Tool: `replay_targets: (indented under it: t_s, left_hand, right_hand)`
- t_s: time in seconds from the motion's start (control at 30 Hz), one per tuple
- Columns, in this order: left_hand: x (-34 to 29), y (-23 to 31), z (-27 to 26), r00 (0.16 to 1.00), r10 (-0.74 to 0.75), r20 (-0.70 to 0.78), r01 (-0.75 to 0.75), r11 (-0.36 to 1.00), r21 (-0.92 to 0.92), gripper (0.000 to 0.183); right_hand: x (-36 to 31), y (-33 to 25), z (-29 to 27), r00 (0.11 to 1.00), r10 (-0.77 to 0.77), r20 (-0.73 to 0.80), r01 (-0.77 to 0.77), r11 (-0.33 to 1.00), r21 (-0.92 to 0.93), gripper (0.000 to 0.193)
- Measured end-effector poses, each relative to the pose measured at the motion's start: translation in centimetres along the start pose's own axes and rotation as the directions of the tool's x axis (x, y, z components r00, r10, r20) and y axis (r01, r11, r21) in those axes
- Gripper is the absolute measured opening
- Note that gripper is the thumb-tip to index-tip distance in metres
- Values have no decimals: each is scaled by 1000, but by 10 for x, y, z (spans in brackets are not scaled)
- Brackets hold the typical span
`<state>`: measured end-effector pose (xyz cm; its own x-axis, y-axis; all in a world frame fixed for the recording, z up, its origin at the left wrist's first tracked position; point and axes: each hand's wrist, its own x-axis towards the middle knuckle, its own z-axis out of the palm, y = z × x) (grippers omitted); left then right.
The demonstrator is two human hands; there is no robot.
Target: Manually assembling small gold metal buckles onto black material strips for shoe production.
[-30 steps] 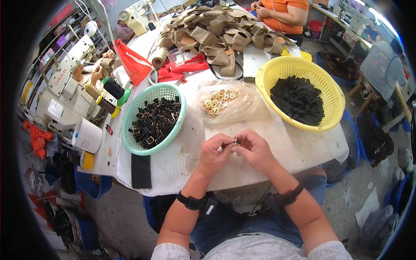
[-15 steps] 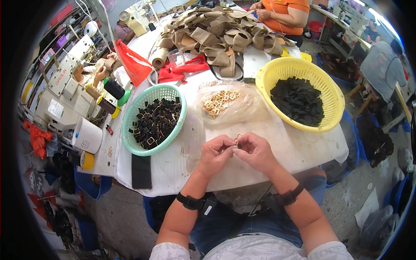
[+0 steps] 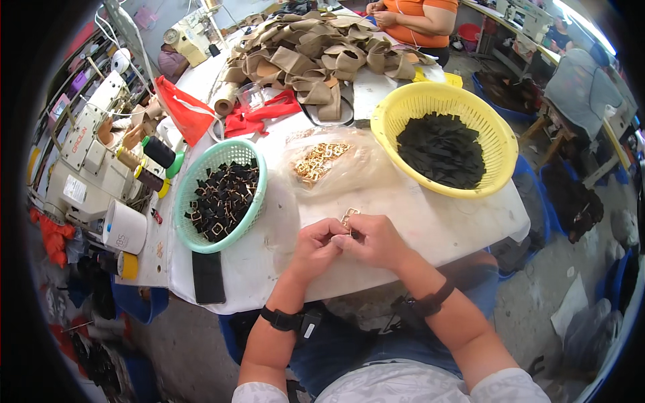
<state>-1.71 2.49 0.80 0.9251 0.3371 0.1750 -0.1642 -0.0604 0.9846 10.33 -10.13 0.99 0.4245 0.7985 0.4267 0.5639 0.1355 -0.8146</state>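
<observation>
Golden squarish buckle (image 3: 348, 216), bare hands (image 3: 379, 242), slatted basket (image 3: 496, 144)

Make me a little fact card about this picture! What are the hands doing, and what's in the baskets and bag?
Hands: left hand and right hand meet at the fingertips
Held: one gold buckle, partly hidden
Clear bag: loose gold buckles
Green basket: mixed black and gold pieces
Yellow basket: black strips
Black phone: beside the green basket

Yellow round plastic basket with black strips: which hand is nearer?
Right. The right hand is left of and below the yellow basket in the picture; the left hand is farther left.
</observation>
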Motion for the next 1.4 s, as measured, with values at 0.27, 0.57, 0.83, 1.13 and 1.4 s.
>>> replay_targets:
  t_s: [0.27, 0.57, 0.83, 1.13, 1.4]
  left_hand:
    - [-3, 4, 0, 991, -101, 90, 110, 989, -99, 11]
    - [0, 14, 1, 968, -170, 185, 215, 941, -262, 11]
    - [-1, 7, -2, 978, -168, 124, 196, 946, -259, 10]
    - [-3, 12, 4, 976, -189, 112, 210, 952, -225, 9]
    - [3, 1, 2, 975, -213, 61, 221, 953, -206, 9]
  right_hand:
    - [-3, -6, -4, 996, -82, -44, 83, 996, 44, 30]
    - [-6, -9, 1, 996, 46, -76, -28, 975, 222, 25]
    - [-5, -1, 4, 989, 64, -131, -49, 992, 116, 36]
    - [-9, -4, -3, 994, 99, -53, -91, 986, 141, 35]
    - [-4, -11, 3, 964, 194, -182, -164, 972, 168, 25]
